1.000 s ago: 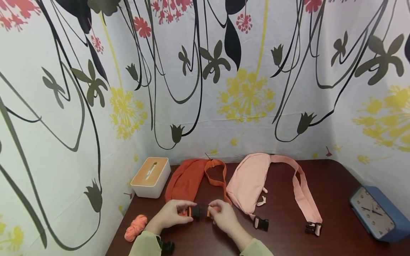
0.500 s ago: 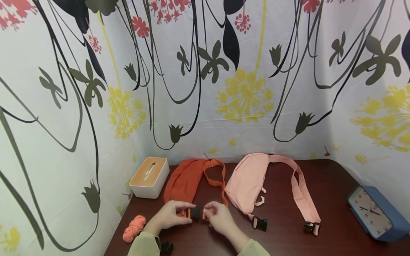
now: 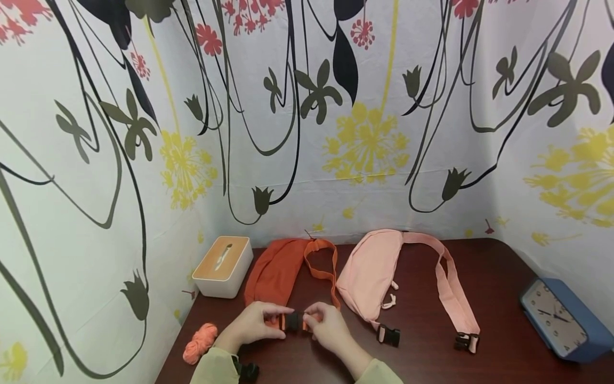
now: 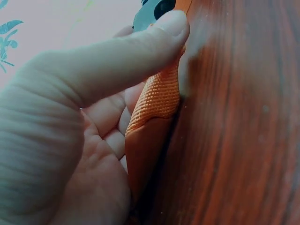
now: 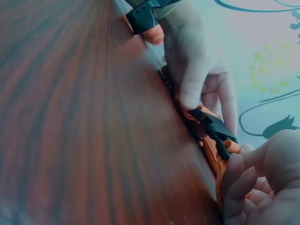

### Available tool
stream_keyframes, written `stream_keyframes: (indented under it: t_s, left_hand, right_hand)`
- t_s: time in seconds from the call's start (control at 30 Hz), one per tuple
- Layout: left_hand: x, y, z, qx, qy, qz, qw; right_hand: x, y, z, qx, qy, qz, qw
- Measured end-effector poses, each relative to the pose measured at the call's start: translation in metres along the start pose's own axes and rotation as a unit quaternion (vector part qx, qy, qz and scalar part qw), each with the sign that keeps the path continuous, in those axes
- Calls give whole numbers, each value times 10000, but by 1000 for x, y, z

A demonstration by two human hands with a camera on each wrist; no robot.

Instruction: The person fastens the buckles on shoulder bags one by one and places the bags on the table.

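My left hand point(image 3: 261, 321) pinches the orange webbing point(image 4: 161, 93) at one end of the black buckle point(image 3: 294, 321); my right hand point(image 3: 331, 328) pinches the orange strap point(image 3: 320, 274) at the other end. The buckle's halves meet between my hands, over the bench point(image 3: 417, 288), at the near end of the orange bag point(image 3: 278, 272). I cannot tell whether they are latched.

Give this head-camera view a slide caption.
Left hand and right hand at opposite ends of a black buckle, with orange bag and pink bag beyond.
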State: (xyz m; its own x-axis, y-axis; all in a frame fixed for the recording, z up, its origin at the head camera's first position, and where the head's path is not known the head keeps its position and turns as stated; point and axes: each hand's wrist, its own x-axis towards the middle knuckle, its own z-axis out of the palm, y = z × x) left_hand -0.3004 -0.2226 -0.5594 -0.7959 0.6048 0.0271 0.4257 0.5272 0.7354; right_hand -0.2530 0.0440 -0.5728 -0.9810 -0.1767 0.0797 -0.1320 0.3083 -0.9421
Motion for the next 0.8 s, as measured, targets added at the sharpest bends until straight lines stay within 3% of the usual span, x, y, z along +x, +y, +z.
stream_keyframes:
  t_s: [0.5,0.8]
  left_hand:
    - [-1,1,4,-33,93,3,10000]
    - [2,0,4,-51,77,202,9998]
  right_hand:
    - [3,-3,1,-65,-37,204,9998]
    - [6,-5,5,-233,8,114,9997]
